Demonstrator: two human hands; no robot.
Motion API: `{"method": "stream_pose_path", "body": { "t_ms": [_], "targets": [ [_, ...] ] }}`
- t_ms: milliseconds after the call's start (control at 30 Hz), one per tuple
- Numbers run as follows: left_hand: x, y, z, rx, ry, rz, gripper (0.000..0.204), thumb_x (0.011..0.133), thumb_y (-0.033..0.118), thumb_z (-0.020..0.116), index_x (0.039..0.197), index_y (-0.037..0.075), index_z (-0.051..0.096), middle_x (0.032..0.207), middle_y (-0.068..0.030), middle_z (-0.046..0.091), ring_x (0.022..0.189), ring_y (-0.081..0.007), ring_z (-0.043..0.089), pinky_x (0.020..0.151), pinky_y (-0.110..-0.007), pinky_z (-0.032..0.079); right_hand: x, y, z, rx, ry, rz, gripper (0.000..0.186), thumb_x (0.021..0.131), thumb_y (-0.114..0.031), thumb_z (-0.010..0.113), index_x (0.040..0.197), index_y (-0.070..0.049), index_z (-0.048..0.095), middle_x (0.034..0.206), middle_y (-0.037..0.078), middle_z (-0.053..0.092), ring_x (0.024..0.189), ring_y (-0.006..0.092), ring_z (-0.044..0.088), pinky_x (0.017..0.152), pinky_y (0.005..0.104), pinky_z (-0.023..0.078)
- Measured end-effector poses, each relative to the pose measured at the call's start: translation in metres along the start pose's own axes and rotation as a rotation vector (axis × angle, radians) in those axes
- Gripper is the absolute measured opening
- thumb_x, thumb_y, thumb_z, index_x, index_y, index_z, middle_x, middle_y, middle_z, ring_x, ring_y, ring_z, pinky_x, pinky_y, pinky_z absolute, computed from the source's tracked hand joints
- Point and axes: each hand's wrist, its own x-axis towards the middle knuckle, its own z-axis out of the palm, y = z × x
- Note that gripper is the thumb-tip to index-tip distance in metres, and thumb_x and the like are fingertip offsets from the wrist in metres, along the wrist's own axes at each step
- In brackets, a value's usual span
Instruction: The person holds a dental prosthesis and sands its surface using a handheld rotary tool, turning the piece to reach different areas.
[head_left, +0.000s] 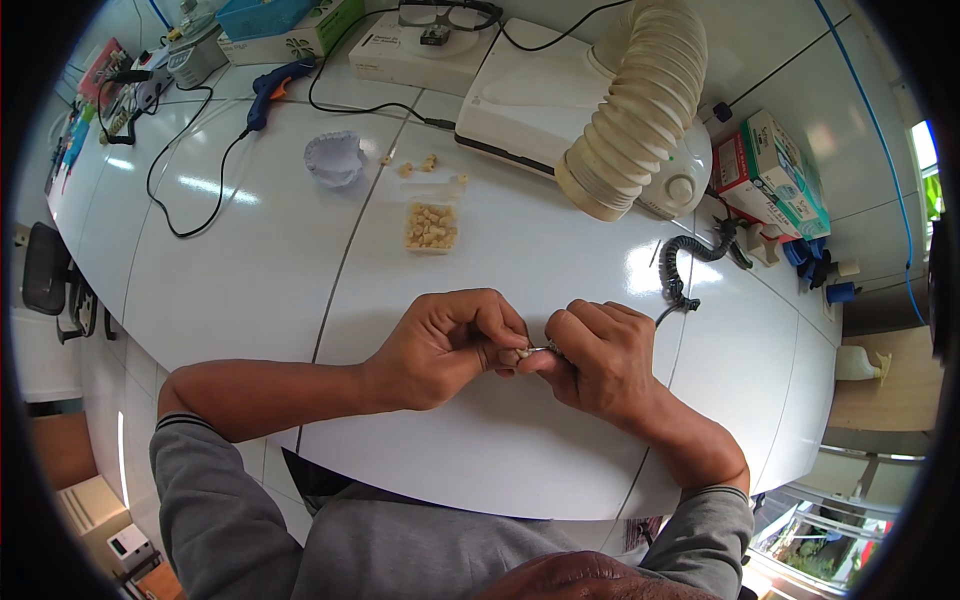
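Above the near part of the white table (480, 450), my two hands meet. My left hand (435, 350) is closed in a pinch on a small cream-coloured piece like an artificial tooth (522, 354), partly hidden by the fingertips. Curled fingers of my right hand (605, 360) wrap a rotary handpiece (543, 349); only its thin metal front end shows, at the small piece. A dark cord runs from behind the right hand to a coiled black cable (672, 262). Farther off stands a clear box of cream artificial teeth (431, 228), with several loose ones (428, 162) behind it.
A whitish dental cast (334, 160) sits left of the loose teeth. Behind it lies a blue glue gun (268, 95) with a trailing cord. A white machine (530, 95) with a ribbed hose (640, 110) occupies the back right, beside stacked boxes (775, 170).
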Motion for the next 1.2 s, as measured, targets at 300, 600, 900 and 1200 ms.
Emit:
{"method": "stream_pose_path", "body": {
  "t_ms": [300,600,900,1200],
  "targets": [
    [0.0014,0.0035,0.0009,0.03,0.005,-0.002,0.023,0.105,-0.018,0.057,0.108,0.003,0.065,0.114,-0.0071,0.07,0.097,-0.0105,0.069,0.088,-0.033,0.061,0.0006,0.0008,0.0001,0.012,-0.013,0.013,0.049,0.097,-0.054,0.08,0.083,-0.013,0.057,0.066,-0.001,0.05,0.049,0.0198,0.056,0.048,0.0358,0.043],
    [0.0019,0.0007,-0.0018,0.028,-0.002,-0.005,0.026,0.104,-0.019,0.054,0.109,0.003,0.066,0.116,-0.0072,0.07,0.097,-0.011,0.069,0.089,-0.033,0.061,0.0009,0.0016,0.0003,0.006,-0.02,0.016,0.05,0.097,-0.055,0.079,0.083,-0.014,0.056,0.065,-0.001,0.049,0.049,0.0191,0.055,0.047,0.0354,0.042],
    [0.0002,0.001,-0.001,0.038,0.001,-0.022,0.029,0.103,-0.02,0.05,0.109,0.003,0.066,0.117,-0.0075,0.07,0.098,-0.0114,0.07,0.09,-0.033,0.062,0.0001,0.0009,-0.0001,0.009,-0.028,0.02,0.051,0.097,-0.056,0.08,0.082,-0.014,0.055,0.065,-0.001,0.048,0.048,0.0187,0.053,0.047,0.0355,0.04],
    [0.0018,0.0007,-0.0023,0.024,-0.003,-0.014,0.029,0.102,-0.021,0.05,0.109,0.003,0.066,0.117,-0.0078,0.07,0.099,-0.0117,0.07,0.091,-0.033,0.062,0.0013,0.0018,0.0002,0.02,-0.029,0.029,0.051,0.097,-0.056,0.08,0.082,-0.014,0.056,0.065,-0.001,0.049,0.049,0.0195,0.054,0.047,0.0358,0.041]
  ]
}}
